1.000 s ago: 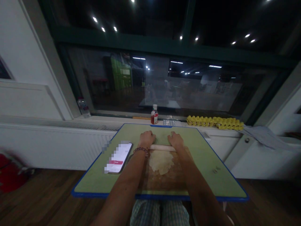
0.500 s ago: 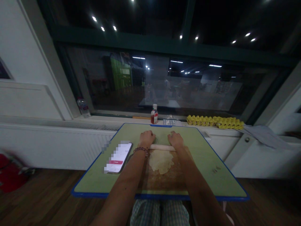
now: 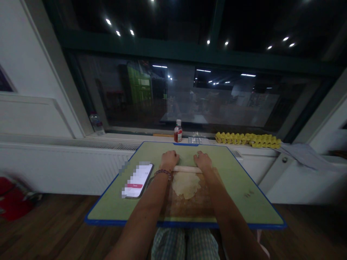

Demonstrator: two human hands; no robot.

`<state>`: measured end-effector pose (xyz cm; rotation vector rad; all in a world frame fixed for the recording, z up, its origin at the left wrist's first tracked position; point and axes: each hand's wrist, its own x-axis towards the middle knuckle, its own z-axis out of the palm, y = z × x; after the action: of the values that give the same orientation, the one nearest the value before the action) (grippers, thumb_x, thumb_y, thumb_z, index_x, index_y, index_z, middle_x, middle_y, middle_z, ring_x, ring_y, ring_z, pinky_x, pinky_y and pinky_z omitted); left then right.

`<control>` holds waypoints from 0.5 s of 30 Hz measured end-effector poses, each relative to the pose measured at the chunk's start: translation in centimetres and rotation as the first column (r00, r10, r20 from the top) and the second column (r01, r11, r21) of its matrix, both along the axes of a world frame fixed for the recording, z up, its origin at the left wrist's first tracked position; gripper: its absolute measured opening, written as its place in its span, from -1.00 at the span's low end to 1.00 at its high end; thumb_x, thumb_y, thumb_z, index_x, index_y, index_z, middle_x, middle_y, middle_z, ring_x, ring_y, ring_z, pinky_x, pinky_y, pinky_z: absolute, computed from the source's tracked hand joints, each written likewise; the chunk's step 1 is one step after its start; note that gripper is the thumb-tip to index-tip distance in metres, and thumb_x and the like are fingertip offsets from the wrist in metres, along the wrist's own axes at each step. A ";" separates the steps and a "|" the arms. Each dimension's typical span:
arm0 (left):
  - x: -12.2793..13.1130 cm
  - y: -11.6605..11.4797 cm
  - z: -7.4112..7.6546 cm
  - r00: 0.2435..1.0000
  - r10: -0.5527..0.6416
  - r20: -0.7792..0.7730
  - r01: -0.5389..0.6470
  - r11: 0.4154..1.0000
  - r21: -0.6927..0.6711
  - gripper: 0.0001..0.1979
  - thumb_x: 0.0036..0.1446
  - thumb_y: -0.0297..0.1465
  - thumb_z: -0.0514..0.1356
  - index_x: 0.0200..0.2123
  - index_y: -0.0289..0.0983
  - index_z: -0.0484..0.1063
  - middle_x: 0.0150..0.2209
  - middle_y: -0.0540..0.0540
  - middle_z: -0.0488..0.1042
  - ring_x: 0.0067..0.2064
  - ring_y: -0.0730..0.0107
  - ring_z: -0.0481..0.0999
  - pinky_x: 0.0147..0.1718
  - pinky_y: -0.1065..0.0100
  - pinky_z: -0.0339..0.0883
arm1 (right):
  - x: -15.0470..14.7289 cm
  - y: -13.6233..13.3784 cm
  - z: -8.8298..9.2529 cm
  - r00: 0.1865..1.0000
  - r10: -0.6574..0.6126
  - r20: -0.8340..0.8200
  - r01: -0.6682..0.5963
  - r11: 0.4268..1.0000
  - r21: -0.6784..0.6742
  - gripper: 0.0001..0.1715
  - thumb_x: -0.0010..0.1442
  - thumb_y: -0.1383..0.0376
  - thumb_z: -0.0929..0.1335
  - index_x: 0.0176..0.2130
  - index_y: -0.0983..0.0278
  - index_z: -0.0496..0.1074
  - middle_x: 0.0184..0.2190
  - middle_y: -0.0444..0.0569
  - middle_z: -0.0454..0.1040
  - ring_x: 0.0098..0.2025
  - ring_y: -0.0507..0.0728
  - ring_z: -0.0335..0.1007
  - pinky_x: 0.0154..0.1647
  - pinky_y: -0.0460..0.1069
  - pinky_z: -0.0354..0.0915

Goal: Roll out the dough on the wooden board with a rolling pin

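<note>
A pale rolling pin (image 3: pixel 187 169) lies crosswise at the far edge of a flat, irregular sheet of dough (image 3: pixel 185 185). The dough rests on a brown wooden board (image 3: pixel 189 209). At the pin's left end is my left hand (image 3: pixel 169 160), fingers curled, a beaded bracelet on the wrist. My right hand (image 3: pixel 202 160) is at the pin's right end, its fingers bent. Both hands seem to press on the pin with their palms or heels; the contact is partly hidden.
The green table (image 3: pixel 238 202) has a blue edge. A phone (image 3: pixel 139 180) lies left of my left forearm. Along the windowsill stand a sauce bottle (image 3: pixel 178 131), yellow egg trays (image 3: pixel 248 139) and a clear bottle (image 3: pixel 97 124). A red object (image 3: pixel 13 198) is on the floor at left.
</note>
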<state>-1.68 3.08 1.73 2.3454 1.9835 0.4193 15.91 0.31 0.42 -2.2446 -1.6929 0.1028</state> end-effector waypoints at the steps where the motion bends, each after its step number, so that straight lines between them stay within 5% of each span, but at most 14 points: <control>1: 0.0 0.0 0.0 1.000 0.000 0.001 0.000 1.000 0.003 -0.64 0.25 -0.32 0.01 -0.12 -0.28 0.57 -0.09 -0.26 0.60 -0.03 0.17 0.57 -0.05 0.29 0.36 | 0.0 -0.1 0.0 1.000 -0.001 0.002 0.001 1.000 -0.003 -0.50 0.35 0.16 0.18 0.16 0.30 0.36 -0.01 0.16 0.53 0.07 0.21 0.42 0.01 0.00 0.27; 15: -0.1 -0.8 0.1 1.000 0.007 -0.003 -0.007 1.000 -0.022 -0.65 0.25 -0.31 0.00 -0.11 -0.28 0.55 -0.06 -0.24 0.60 -0.02 0.19 0.56 -0.05 0.31 0.35 | -0.3 -0.9 0.3 0.999 0.020 0.036 -0.020 1.000 -0.002 -0.53 0.35 0.17 0.17 0.12 0.30 0.38 -0.03 0.15 0.54 0.07 0.20 0.42 0.00 0.00 0.27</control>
<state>-1.74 2.23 1.82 2.3285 1.9882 0.3927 15.66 -0.61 0.68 -2.2441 -1.7341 0.0687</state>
